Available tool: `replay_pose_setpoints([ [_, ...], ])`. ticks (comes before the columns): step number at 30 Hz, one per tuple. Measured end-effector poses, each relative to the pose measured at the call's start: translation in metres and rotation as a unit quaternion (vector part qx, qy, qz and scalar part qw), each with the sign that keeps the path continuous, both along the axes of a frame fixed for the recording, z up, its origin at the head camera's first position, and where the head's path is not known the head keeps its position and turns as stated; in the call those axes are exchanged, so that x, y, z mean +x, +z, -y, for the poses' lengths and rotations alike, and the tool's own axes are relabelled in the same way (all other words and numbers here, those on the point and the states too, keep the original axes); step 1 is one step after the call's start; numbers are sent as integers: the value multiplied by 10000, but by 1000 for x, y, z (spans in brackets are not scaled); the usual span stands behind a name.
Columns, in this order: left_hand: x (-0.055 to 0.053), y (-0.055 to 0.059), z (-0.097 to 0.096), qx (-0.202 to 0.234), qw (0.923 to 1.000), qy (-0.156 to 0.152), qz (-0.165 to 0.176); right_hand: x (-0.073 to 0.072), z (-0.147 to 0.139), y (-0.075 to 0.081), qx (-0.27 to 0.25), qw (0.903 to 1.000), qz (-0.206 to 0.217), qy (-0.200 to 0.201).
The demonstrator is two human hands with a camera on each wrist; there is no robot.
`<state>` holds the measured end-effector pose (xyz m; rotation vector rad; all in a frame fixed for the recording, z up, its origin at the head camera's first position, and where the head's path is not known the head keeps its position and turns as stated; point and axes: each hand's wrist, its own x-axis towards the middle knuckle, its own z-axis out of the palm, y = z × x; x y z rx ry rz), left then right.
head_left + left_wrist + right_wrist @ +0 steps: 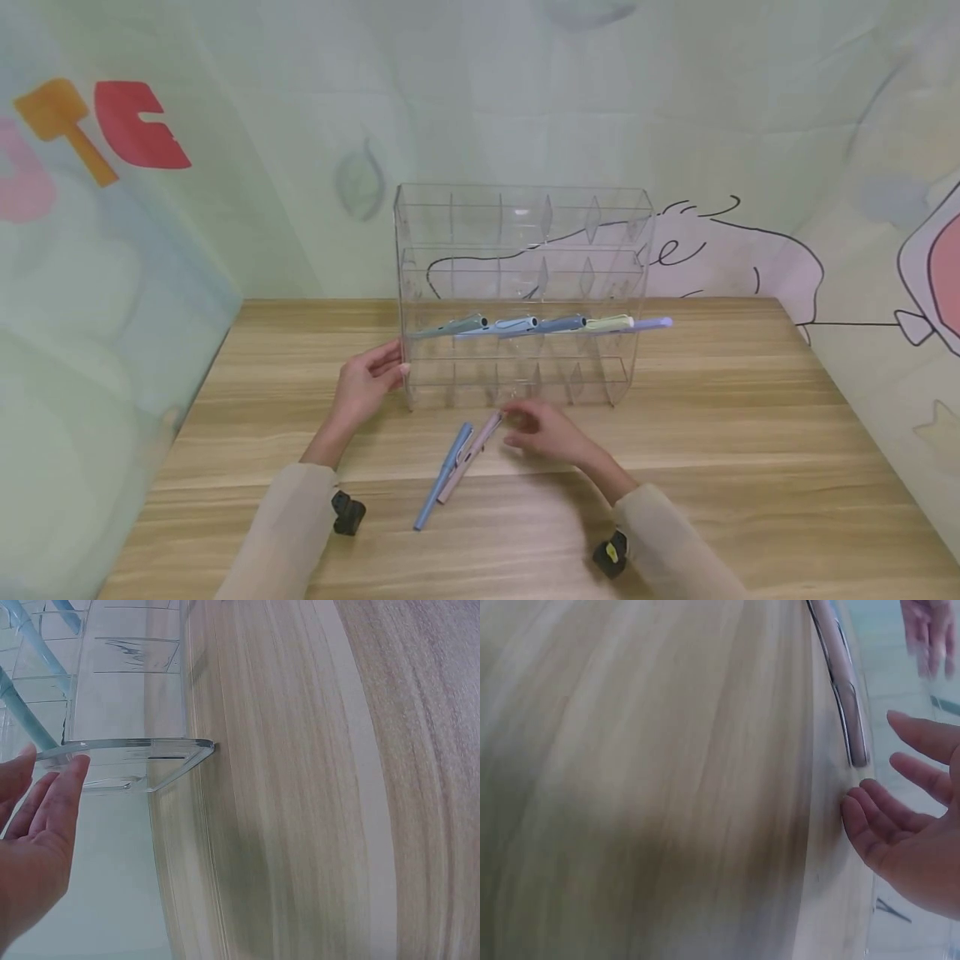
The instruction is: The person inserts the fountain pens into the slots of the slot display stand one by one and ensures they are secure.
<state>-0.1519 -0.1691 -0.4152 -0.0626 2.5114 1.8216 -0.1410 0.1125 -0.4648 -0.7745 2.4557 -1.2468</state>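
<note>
A clear acrylic pen rack (pixel 517 371) with several tiers stands upright on the table. My left hand (pixel 363 386) touches its left side panel with extended fingers; in the left wrist view, the fingertips (pixel 79 769) lie against that panel. Two capped pens lie side by side in front of the rack, a blue pen (pixel 442 479) and a pale pink pen (pixel 468 460). My right hand (pixel 551 429) is beside the pink pen's upper end, fingers loosely bent. In the right wrist view, a small gap separates the fingers (pixel 862 825) from the pink pen (pixel 847 697).
Across one tier of the rack lie several pens: a grey-green pen (pixel 457 325), a light blue pen (pixel 517 325), a dark blue pen (pixel 562 324), a pale yellow pen (pixel 611 322) and a purple pen (pixel 656 323). A printed cloth (pixel 315 167) hangs behind the wooden table (pixel 750 433).
</note>
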Motion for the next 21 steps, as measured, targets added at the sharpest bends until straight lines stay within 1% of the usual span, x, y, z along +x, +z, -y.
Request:
replay_pose_setpoints([
  [3, 1, 0, 0, -23, 10000, 7, 2, -1, 8, -3, 144, 9998, -97, 63],
  [8, 1, 0, 0, -40, 10000, 17, -17, 1, 14, -5, 429, 9990, -102, 11],
  [13, 0, -1, 0, -46, 10000, 21, -45, 2, 15, -5, 454, 9989, -60, -68],
  [21, 1, 1, 0, -2, 10000, 37, -58, 4, 12, -3, 529, 9986, -12, -27],
])
